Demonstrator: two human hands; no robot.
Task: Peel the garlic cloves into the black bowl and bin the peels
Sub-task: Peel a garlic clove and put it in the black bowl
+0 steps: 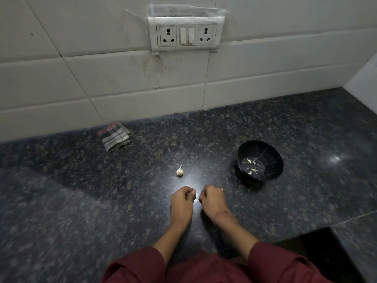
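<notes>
**Two grips closed together over the surface, garlic at the left, bowl at the right**

At the far left, against the tiled wall, a folded checked cloth (115, 136) is laid on the dark speckled surface (81, 190), well apart from the work. It is probably kept there for wiping and is not needed for the moment.

Nearer the middle, a garlic head (179, 171) is set on the surface with its dry stem pointing up. It is just beyond the left grip (182, 201) and not touched by it, so the next clove can be broken off with a short reach.

The left grip and the right grip (212, 202) are held low over the surface, close to each other, knuckles up and fingers curled inward. This posture suits the peeling of one clove between the fingertips, but nothing held can be made out. Whether each grip is grasping a clove, a peel or nothing cannot be told.

To the right, the black bowl (269, 152) is placed upright, near the right grip but apart from it, so a peeled clove can be dropped in easily. Two peeled cloves (249, 160) are lying on its bottom. The task is therefore judged as begun, with most of the garlic head not yet peeled. No bin is seen in the view.
</notes>
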